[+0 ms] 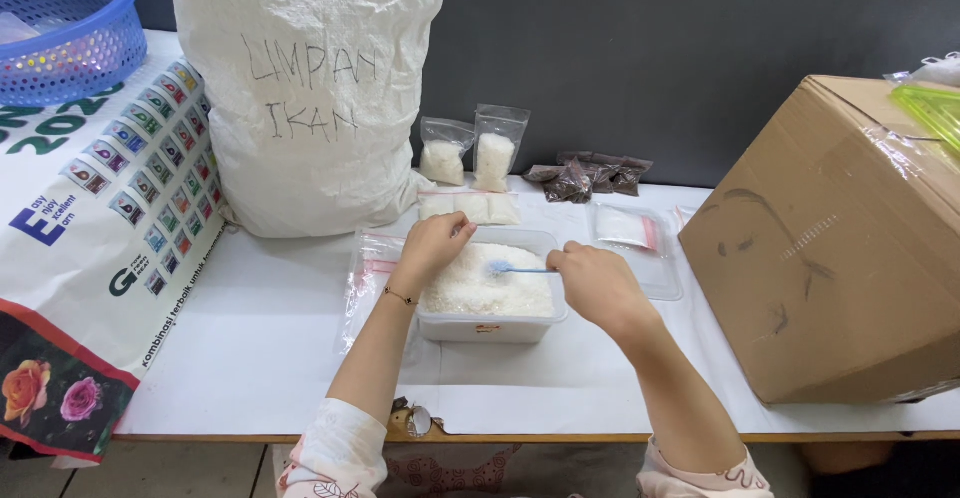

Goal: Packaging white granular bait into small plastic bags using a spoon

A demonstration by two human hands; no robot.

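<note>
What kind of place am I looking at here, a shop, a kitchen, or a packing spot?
Probably a small hand-packing table. A big white sack stands behind a clear tub of white granules, filled little bags line the wall, and a cardboard box sits at the right.

We note a white table with a wooden front edge. Directly on it: a big white sack at the back, a blue basket at the far left corner, and a printed banner draped over the left end. A clear tub of white grains sits centre, empty zip bags just left of it, filled bags and dark packets behind. A cardboard box stands right.
</note>
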